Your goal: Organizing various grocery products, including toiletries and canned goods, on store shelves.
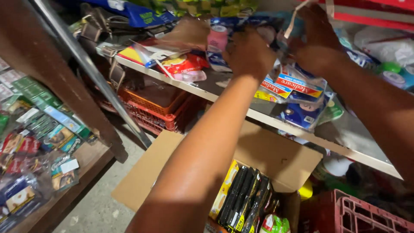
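both hands, left hand [249,52] and right hand [317,41], pinch a light, crinkly plastic packet [282,36] at twelve o'clock on the shelf [345,133], best gripped by its edges.

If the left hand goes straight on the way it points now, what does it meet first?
Probably the pink roll on the shelf, just beyond the left hand; depth is hard to judge.

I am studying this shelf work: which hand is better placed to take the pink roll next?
Probably the left hand: it is right beside the pink roll on the shelf. The right hand is farther away, among plastic packets.
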